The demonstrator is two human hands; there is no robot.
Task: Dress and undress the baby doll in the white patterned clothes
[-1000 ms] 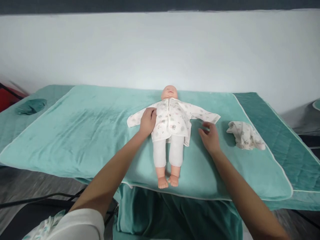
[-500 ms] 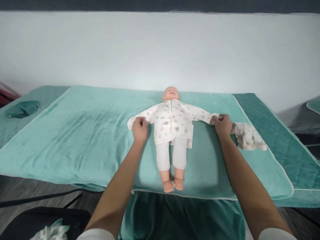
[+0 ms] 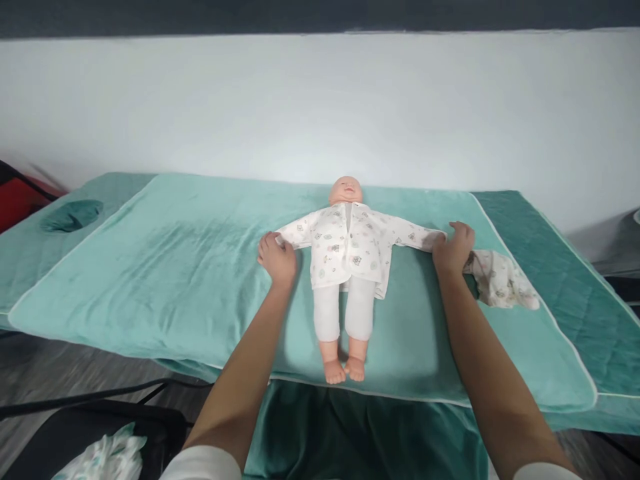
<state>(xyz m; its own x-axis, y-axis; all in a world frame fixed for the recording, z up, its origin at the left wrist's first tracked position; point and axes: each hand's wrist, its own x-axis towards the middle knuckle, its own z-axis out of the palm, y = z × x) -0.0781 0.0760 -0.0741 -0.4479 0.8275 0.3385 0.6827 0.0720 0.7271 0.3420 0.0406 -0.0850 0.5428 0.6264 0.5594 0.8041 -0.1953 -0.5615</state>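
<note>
A baby doll (image 3: 346,189) lies on its back with its arms spread, in a white printed shirt (image 3: 327,257) and white trousers (image 3: 327,313); its feet are bare. My left hand (image 3: 277,259) is closed around the end of the sleeve on the picture's left, and its fingers cover the cuff. At the other sleeve's end my right hand (image 3: 454,248) grips the cuff with the thumb, while a finger sticks up a little. Both doll hands are hidden. Just beyond my right wrist lies a crumpled printed cloth (image 3: 503,280).
A light green cover (image 3: 150,287) is spread over a bed with a darker green quilted end (image 3: 565,287). The bed has a face hole (image 3: 73,215) at the left and stands against a white wall (image 3: 320,107). A black chair (image 3: 160,427) holds a patterned cloth (image 3: 107,457).
My left hand has shifted out to the end of its sleeve and now covers the cuff. My right hand has moved slightly outward along the other sleeve. The view has tilted a little.
</note>
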